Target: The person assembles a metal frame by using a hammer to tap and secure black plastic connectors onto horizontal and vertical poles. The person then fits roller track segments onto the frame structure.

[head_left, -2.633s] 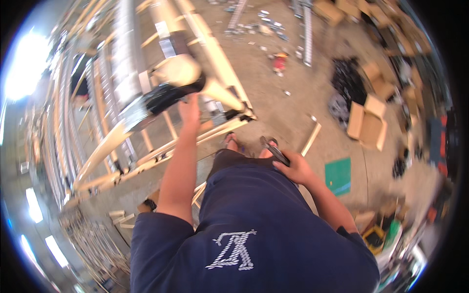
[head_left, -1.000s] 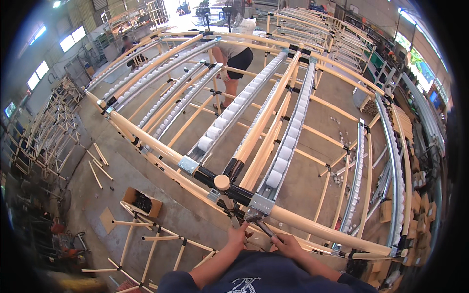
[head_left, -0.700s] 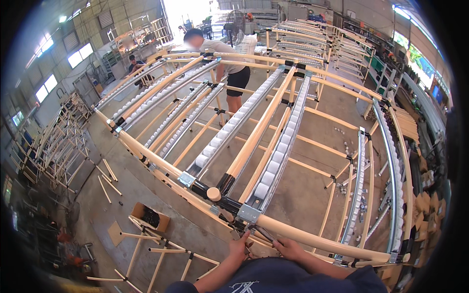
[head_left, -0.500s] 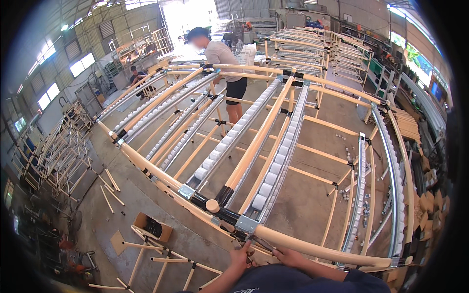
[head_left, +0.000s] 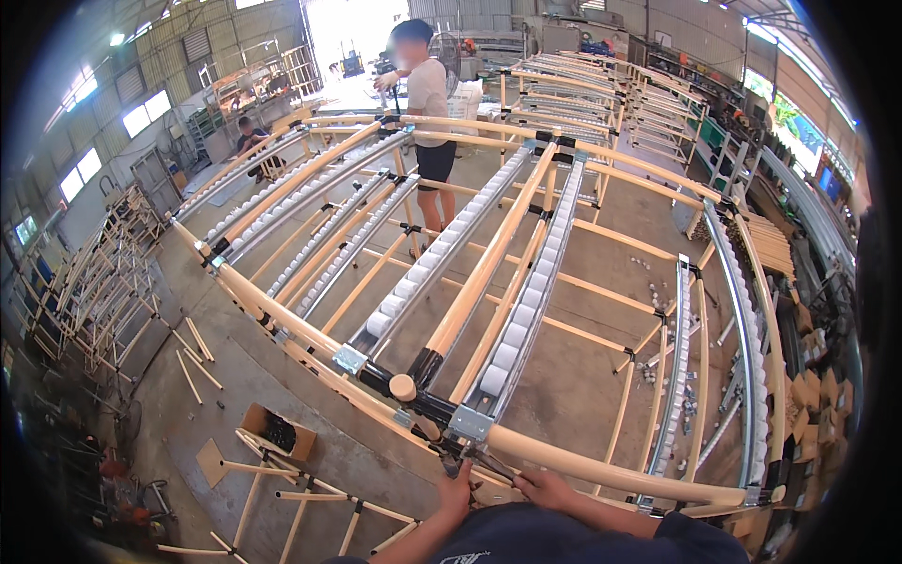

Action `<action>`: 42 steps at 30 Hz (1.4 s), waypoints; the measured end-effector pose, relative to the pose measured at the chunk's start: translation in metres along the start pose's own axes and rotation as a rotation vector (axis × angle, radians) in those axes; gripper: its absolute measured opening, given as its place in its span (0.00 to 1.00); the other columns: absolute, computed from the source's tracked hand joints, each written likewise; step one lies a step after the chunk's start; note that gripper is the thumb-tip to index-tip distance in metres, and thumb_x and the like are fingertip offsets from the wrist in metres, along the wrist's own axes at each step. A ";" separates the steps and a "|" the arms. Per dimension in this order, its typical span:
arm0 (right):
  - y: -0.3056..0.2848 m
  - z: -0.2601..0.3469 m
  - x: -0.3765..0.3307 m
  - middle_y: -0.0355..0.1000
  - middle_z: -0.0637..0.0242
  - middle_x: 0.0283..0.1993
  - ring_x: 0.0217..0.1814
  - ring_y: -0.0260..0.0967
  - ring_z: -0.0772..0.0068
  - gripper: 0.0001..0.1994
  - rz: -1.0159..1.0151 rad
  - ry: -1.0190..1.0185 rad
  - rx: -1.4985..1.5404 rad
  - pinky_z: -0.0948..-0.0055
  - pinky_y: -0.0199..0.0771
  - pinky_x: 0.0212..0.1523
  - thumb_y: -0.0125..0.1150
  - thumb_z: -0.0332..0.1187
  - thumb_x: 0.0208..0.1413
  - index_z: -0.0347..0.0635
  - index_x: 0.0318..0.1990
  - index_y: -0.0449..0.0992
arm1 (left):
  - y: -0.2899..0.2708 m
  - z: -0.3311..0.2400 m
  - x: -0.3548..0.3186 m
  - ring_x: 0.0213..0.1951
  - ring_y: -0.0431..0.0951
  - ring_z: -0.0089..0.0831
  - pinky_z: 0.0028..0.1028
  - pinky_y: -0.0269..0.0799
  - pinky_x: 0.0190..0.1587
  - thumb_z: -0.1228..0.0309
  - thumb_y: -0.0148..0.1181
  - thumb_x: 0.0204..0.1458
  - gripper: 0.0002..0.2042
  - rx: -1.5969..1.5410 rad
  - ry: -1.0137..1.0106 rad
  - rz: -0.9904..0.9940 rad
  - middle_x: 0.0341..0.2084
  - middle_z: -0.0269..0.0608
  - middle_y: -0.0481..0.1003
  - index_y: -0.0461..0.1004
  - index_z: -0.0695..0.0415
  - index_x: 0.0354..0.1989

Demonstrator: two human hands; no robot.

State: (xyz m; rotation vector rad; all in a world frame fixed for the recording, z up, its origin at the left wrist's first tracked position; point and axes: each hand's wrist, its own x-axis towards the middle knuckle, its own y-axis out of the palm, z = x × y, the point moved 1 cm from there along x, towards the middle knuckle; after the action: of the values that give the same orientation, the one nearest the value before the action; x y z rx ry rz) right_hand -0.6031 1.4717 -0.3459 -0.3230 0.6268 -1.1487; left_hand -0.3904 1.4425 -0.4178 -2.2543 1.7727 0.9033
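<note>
Your hands are low in your view, at the near edge of a big cream-pipe frame (head_left: pixel 601 465). The frame stretches across from about 9 o'clock to 4 o'clock, with rails of white rollers (head_left: pixel 512 338) running away from you toward 12 and 1 o'clock.

Your right hand (head_left: pixel 545 489), at 5 o'clock, has its grip closed around the end of a dark hand tool (head_left: pixel 496 464), which slants from there toward 11 o'clock. Your left hand (head_left: pixel 456 491), at 6 o'clock, is up against the tool's far end — whether that grip holds anything, you can't tell, as the parts there overlap. Just above your hands sit a silver bracket (head_left: pixel 472 423) and, to its 10 o'clock, a black joint (head_left: pixel 437 406).

On the floor (head_left: pixel 376 470), between 7 and 8 o'clock, stands a cardboard box (head_left: pixel 299 442) with dark pieces in it; a smaller pipe frame (head_left: pixel 319 500) lies near it at 7 o'clock. A co-worker (head_left: pixel 428 94) stands at 12 o'clock — beyond the roller rails, in a light top and dark shorts.
</note>
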 end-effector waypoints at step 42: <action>-0.004 -0.023 -0.001 0.69 0.66 0.31 0.32 0.69 0.76 0.20 0.094 0.137 0.239 0.71 0.71 0.37 0.45 0.47 0.71 0.36 0.44 0.73 | 0.015 0.002 0.010 0.17 0.69 0.21 0.25 0.70 0.20 0.69 0.66 0.53 0.10 -0.137 -0.176 -0.145 0.19 0.31 0.69 0.71 0.58 0.38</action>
State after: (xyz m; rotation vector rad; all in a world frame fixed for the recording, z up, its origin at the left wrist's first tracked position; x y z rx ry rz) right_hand -0.6210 1.4725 -0.3615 -0.0109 0.6109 -1.1484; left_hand -0.4042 1.4308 -0.4210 -2.2687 1.4947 1.1844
